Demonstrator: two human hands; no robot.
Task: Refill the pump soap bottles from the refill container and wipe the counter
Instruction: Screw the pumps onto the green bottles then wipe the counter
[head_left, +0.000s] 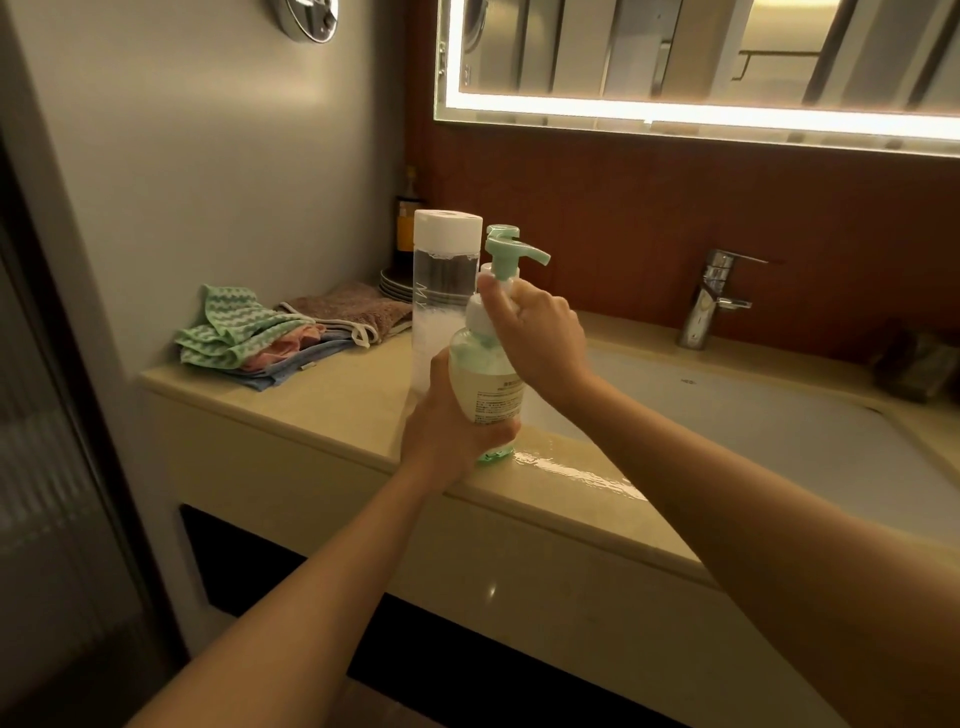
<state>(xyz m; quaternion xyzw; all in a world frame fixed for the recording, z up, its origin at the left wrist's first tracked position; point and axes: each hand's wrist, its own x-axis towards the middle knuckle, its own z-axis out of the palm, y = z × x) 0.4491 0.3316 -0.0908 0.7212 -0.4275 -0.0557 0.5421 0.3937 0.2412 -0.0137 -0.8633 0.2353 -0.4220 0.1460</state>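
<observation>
At the near edge of the beige stone counter (291, 415), just left of the sink basin (727, 410), stands a clear plastic pump soap bottle with pale green liquid and a white label (491, 389). Its base rests on the counter beside a shining wet patch (571, 470) that spreads to the right along the edge. The left hand (449, 421) is wrapped around the lower body of the bottle, fingers closed on it from the left and near side. The right hand (535, 332) comes in from the right and is closed around the white collar at the bottle's neck, directly below the mint green pump head (511, 254), whose spout points right.

Just behind and to the left of the bottle, touching it in view, stands a tall clear refill container with a white cap (441, 291), holding clear liquid. A second green pump top shows behind the first. Farther left lies a pile of folded cloths (275, 332), green-and-white zigzag on top, brown, pink and blue beneath. A chrome tap (711, 296) stands at the far right of the basin, beneath a lit mirror (701, 57).
</observation>
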